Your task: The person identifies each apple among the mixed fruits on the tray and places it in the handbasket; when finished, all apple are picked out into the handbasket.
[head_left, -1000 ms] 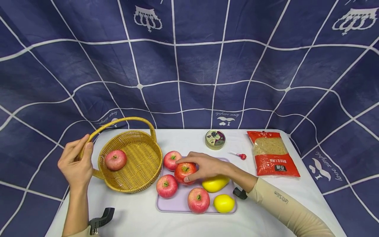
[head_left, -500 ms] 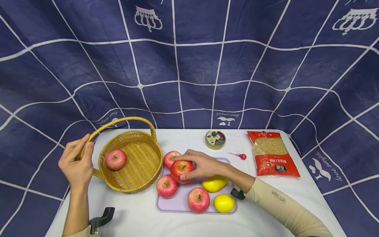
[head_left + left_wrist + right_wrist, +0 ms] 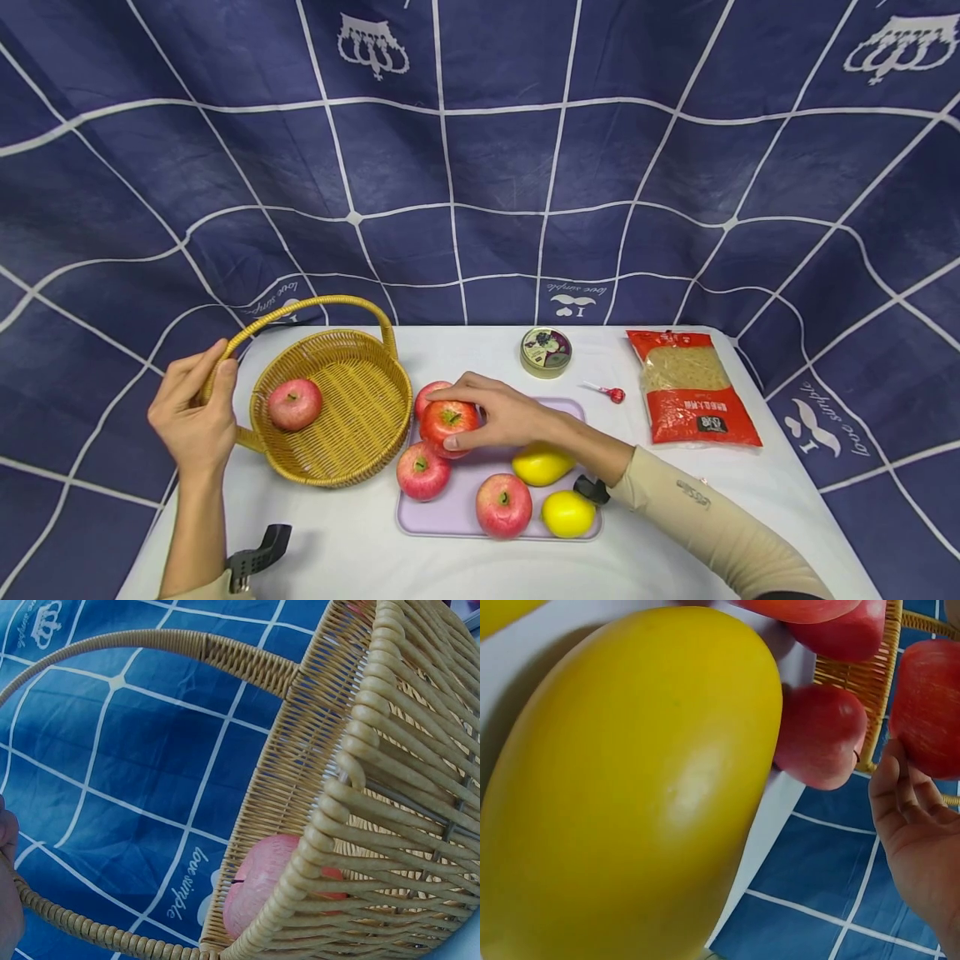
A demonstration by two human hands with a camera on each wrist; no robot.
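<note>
At the left of the head view, my left hand (image 3: 197, 417) grips the arched handle of a yellow wicker basket (image 3: 352, 417). One pink apple (image 3: 295, 405) lies inside the basket, by its left wall. My right hand (image 3: 498, 414) holds a redder apple (image 3: 450, 427) between thumb and fingers, over the left part of a lilac tray (image 3: 465, 523). Around it on the tray are pink apples: one (image 3: 423, 472) below, one (image 3: 503, 506) at the front and one (image 3: 429, 398) partly hidden behind the held one. In the right wrist view, the held apple (image 3: 930, 709) appears raised at the fingertips.
A yellow mango (image 3: 542, 464) and a lemon (image 3: 567, 513) sit on the tray's right side. Behind are a round tin (image 3: 545, 352), a lollipop (image 3: 615, 395) and a red food bag (image 3: 697, 387). A blue checked cloth (image 3: 495, 167) hangs behind the white table (image 3: 337, 542).
My right hand has moved left and slightly back with the red apple, toward the basket, now covering more of the apple behind. My left hand stays on the handle.
</note>
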